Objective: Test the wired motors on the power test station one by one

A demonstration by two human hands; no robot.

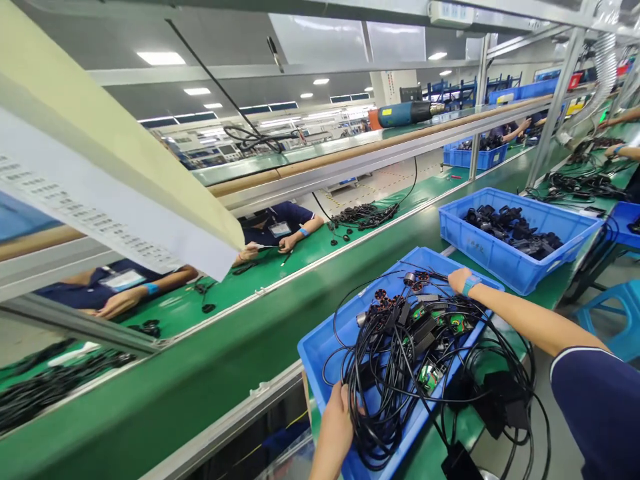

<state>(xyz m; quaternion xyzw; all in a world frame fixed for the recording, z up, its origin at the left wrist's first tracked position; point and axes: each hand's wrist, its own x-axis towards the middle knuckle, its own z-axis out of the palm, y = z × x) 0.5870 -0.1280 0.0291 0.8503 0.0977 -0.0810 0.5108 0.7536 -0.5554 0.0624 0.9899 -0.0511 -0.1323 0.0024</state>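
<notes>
A blue plastic bin point(316, 350) holds a tangle of black cables point(373, 393), small green circuit boards point(431, 375) and round parts with copper coils point(424, 277). My left hand point(336, 423) grips the bin's near short end, its fingers curled over the rim beside the cable loops. At the opposite short end my right hand point(459, 281), with a blue band on the wrist, is closed over the rim. Its fingertips are partly hidden. Some cables with black blocks point(500, 400) hang over the bin's right side.
Another blue bin point(520, 270) with black parts stands behind on the right. A green conveyor belt point(240, 353) runs alongside. Co-workers' hands point(287, 243) work across it. A paper sheet point(115, 213) hangs at upper left; a heat gun point(405, 115) lies on the shelf. A blue stool point(613, 320) stands right.
</notes>
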